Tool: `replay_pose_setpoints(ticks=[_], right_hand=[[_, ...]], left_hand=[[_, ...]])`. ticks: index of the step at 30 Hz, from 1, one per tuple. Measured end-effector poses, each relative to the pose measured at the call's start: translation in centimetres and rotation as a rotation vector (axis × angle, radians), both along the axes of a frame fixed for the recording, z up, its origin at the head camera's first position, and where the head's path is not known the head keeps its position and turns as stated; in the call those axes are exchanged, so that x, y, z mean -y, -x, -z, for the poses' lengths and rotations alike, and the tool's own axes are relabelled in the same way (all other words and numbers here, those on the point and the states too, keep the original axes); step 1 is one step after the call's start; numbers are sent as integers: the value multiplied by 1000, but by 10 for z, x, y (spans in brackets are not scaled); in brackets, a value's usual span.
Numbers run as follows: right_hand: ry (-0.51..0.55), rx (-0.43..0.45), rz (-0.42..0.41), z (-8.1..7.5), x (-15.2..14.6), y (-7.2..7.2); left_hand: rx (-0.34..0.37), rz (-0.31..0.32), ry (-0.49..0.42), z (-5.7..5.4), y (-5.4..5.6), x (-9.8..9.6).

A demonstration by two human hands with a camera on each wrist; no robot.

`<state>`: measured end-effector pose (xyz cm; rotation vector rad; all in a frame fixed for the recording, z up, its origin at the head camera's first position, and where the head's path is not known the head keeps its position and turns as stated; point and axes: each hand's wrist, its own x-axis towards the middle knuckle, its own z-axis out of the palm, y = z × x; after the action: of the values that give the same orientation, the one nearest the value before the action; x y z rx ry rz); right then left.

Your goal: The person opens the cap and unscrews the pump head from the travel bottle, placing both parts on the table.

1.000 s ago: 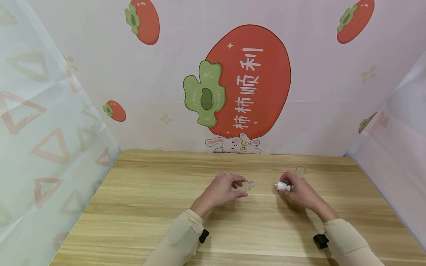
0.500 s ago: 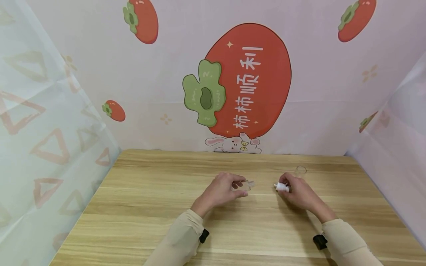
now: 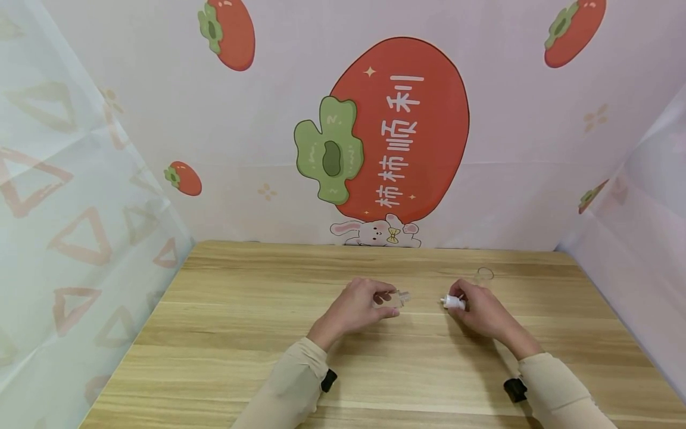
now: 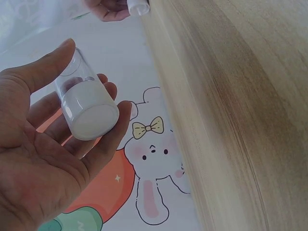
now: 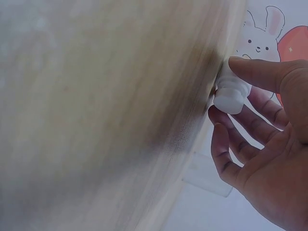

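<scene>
A small clear bottle (image 4: 89,106), whitish in its lower half, lies tilted in my left hand (image 3: 356,305), held between thumb and fingers. Its open neck points right in the head view. Opposite it, my right hand (image 3: 482,310) pinches a white pump head (image 3: 454,302) between thumb and fingers, its narrow end turned toward the bottle. A short gap separates the two pieces. In the right wrist view, the thumb (image 5: 260,74) presses along the side of the white pump head (image 5: 230,94).
A clear cylindrical cap (image 3: 485,274) stands on the wooden table (image 3: 241,298) just behind my right hand. Printed cloth walls (image 3: 257,179) rise at the back and both sides of the table.
My right hand has shifted slightly left and toward me with the pump head, tilting it a little. More of the clear cap shows behind it. The left hand keeps its place.
</scene>
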<state>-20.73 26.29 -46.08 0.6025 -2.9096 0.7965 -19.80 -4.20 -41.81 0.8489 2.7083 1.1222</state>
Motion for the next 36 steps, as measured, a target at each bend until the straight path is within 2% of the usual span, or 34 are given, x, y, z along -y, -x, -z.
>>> replay_pose_setpoints(ticks=[36], right_hand=[[1,25,16,-1,-2,-1]], left_hand=[[30,-16,4,-4,-2,1]])
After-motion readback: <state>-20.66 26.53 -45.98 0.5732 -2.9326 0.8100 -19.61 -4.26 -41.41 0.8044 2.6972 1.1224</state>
